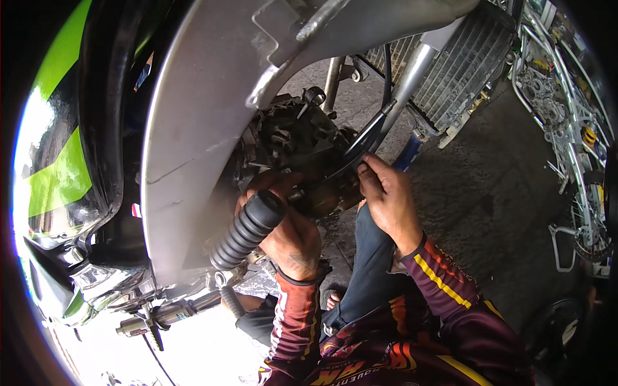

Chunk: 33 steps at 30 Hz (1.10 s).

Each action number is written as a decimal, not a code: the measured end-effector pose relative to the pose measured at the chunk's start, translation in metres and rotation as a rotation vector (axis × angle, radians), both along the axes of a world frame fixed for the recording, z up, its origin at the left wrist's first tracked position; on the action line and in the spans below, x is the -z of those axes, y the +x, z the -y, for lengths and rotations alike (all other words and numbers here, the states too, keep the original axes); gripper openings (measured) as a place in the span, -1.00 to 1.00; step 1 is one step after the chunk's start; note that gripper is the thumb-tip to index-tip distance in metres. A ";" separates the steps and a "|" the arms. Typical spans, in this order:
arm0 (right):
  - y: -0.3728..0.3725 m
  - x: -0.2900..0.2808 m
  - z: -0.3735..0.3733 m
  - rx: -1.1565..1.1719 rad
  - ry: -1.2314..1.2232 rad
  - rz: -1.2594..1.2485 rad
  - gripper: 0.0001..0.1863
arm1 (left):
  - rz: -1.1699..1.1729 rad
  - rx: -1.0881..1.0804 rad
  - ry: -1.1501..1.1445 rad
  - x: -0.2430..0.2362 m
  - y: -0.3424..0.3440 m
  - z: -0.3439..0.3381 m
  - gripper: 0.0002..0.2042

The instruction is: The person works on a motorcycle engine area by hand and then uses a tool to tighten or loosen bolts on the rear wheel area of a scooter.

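Cable (360, 143), black, slender, running beside the engine (302, 138) to the right hand (390, 199), whose thumb and forefinger are pinched together on it, and lying right of the left hand (295, 241). Left hand, fingers bent at the engine, partly behind a ribbed rubber sleeve (248, 228), grip hidden, cannot tell; outward, grey panel (199, 109) at left, finned radiator (460, 80) at upper right.

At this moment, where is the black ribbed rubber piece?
In the head view, the black ribbed rubber piece is left of centre, partly covering the person's left hand, beside the lower part of the large grey panel.
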State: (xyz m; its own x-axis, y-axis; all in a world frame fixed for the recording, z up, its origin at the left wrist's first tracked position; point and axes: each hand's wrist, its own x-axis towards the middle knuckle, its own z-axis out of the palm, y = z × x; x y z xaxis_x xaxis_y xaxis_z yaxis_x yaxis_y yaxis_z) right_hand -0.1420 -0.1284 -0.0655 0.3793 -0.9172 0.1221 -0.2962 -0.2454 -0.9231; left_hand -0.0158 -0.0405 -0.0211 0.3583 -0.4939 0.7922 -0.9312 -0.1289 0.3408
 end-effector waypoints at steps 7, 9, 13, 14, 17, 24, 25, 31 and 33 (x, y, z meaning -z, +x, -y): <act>-0.011 0.003 0.005 -0.036 -0.226 0.132 -0.79 | -0.015 0.028 0.022 -0.002 0.003 -0.006 -0.75; -0.013 0.000 0.019 -0.069 -0.353 0.040 -0.81 | -0.002 0.022 0.020 -0.003 0.003 -0.005 -0.74; -0.012 0.009 0.039 -0.117 -0.421 -0.005 -0.85 | -0.015 0.032 0.015 0.000 0.005 -0.004 -0.72; -0.012 0.012 0.041 -0.115 -0.403 0.039 -0.85 | -0.014 0.029 0.014 0.000 0.004 -0.004 -0.72; -0.010 0.022 0.047 -0.086 -0.453 0.069 -0.84 | -0.022 0.014 0.035 -0.001 0.002 -0.005 -0.71; -0.014 0.012 0.050 -0.176 -0.309 0.037 -0.84 | 0.010 0.016 0.026 0.000 0.005 -0.006 -0.71; -0.015 0.009 0.051 -0.193 -0.312 0.017 -0.84 | 0.017 0.012 0.034 0.000 0.005 -0.006 -0.71; -0.015 0.003 0.050 -0.172 -0.453 -0.010 -0.85 | 0.015 0.010 0.035 0.000 0.005 -0.005 -0.73; -0.015 0.005 0.052 -0.186 -0.458 0.001 -0.85 | 0.019 0.008 0.033 0.000 0.006 -0.005 -0.73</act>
